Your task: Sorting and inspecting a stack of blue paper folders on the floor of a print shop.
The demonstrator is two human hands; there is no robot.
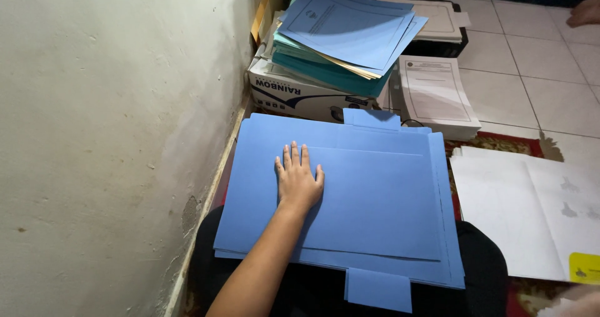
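Head view: farthest left of the hand stands a plain off-white wall, stained and chipped low down. The left hand lies flat, palm down, fingers together and outstretched, gripping nothing; it presses on the left half of a stack of blue folders resting across the person's lap. One blue tab sticks out beyond the hand at the stack's far edge, and a second at the near edge. Straight beyond the fingertips sits one white cardboard box with a blue swoosh and lettering on its side, topped by a loose pile of blue and teal folders. Right of that lies one stack of printed white sheets on the tiled floor. Right of the lap stack, white sheets lie spread, with a yellow sticker at the near corner. At the bottom right corner a blurred pale shape may be the right hand; its grip cannot be told.
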